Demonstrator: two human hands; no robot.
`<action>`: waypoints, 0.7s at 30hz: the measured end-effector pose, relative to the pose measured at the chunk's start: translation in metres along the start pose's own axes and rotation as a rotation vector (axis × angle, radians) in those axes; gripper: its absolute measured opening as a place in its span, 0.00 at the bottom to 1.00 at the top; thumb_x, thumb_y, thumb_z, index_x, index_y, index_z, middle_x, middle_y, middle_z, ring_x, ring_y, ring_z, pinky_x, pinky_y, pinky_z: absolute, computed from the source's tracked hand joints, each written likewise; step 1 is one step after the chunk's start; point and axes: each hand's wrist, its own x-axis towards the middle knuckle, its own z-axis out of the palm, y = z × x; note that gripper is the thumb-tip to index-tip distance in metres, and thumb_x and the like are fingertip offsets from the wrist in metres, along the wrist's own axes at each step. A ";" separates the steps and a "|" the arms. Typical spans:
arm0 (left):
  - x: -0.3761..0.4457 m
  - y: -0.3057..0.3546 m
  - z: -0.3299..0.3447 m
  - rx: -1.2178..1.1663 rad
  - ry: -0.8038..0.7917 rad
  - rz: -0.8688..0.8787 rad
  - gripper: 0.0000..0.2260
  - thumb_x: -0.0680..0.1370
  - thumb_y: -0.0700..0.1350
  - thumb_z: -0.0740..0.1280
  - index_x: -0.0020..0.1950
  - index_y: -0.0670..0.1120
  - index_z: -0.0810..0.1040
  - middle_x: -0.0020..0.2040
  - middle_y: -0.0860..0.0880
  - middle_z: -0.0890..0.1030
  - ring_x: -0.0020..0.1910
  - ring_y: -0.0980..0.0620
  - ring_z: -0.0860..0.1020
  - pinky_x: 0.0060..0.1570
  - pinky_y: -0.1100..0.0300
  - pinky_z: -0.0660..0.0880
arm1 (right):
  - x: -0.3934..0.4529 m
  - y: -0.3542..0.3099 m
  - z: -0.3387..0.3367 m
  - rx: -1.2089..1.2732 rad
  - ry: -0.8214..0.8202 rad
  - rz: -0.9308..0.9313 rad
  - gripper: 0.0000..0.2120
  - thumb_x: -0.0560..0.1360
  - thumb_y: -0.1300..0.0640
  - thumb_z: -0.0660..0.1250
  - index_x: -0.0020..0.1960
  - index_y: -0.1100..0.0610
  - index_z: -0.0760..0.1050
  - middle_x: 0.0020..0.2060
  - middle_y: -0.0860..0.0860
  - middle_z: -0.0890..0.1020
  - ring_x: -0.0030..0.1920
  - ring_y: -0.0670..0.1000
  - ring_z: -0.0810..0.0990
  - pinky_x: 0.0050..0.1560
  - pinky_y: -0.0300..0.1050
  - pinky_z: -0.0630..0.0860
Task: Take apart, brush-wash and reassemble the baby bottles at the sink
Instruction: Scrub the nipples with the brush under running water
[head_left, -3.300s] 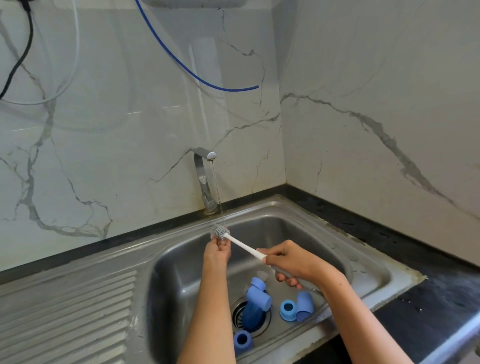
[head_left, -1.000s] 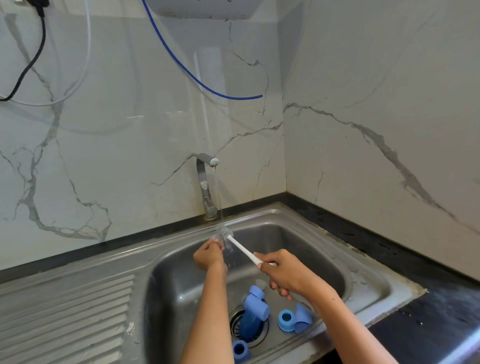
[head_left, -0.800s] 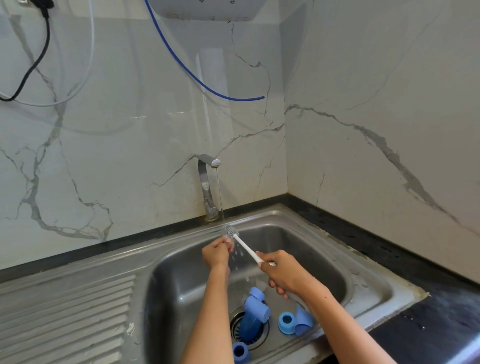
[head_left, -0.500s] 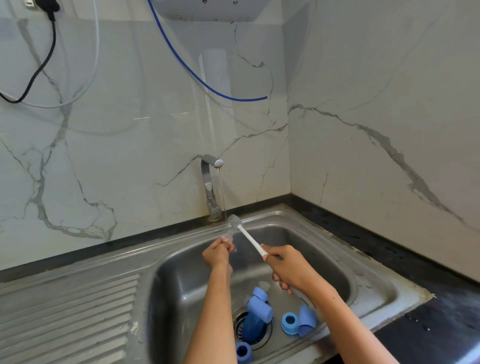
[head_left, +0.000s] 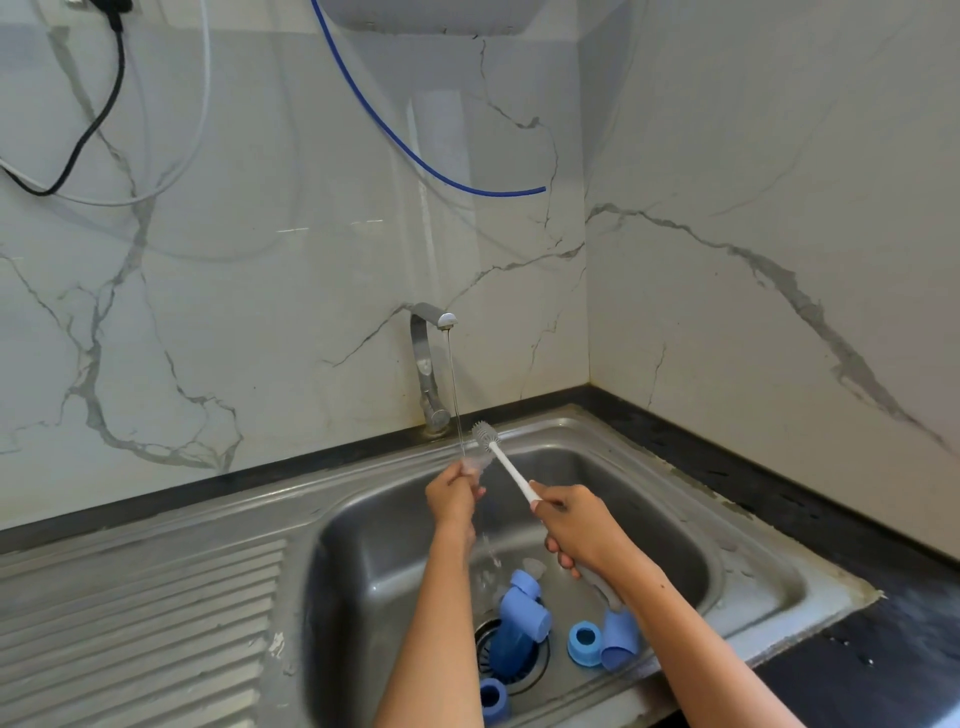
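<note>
Head view: a small clear teat (head_left: 474, 464) is pinched by the left hand (head_left: 451, 498) under the tap stream (head_left: 455, 395), at 12 o'clock of the sink (head_left: 748, 587). The brush (head_left: 506, 464) handle is gripped by the right hand (head_left: 574, 527). The teat is judged soft, light and slippery, best held at its rim. Since 3.3 s ago the brush head has been pulled clear, to 1 o'clock of the teat.

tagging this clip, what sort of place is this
Most likely a home kitchen: a steel sink with a drainboard, a running tap, marble-look wall tiles and a dark counter.
</note>
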 end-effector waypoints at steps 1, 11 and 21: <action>0.002 0.001 0.000 -0.088 -0.021 -0.066 0.13 0.78 0.31 0.60 0.60 0.37 0.77 0.44 0.45 0.78 0.39 0.53 0.75 0.36 0.66 0.74 | 0.000 0.000 0.001 0.008 -0.012 0.003 0.20 0.82 0.55 0.57 0.74 0.49 0.66 0.29 0.51 0.72 0.21 0.43 0.67 0.22 0.37 0.68; 0.014 0.011 -0.010 -0.759 -0.064 -0.370 0.17 0.84 0.43 0.54 0.70 0.37 0.61 0.64 0.30 0.68 0.54 0.34 0.75 0.64 0.42 0.69 | -0.008 -0.003 0.004 -0.121 -0.074 -0.054 0.20 0.82 0.55 0.57 0.73 0.46 0.66 0.31 0.51 0.72 0.20 0.42 0.65 0.22 0.36 0.68; 0.015 0.013 -0.017 -0.498 0.006 -0.252 0.17 0.81 0.32 0.54 0.71 0.32 0.63 0.54 0.34 0.74 0.69 0.39 0.69 0.69 0.46 0.65 | -0.015 -0.002 0.000 -0.108 -0.115 -0.078 0.20 0.81 0.55 0.59 0.72 0.45 0.67 0.28 0.51 0.72 0.20 0.43 0.65 0.22 0.37 0.68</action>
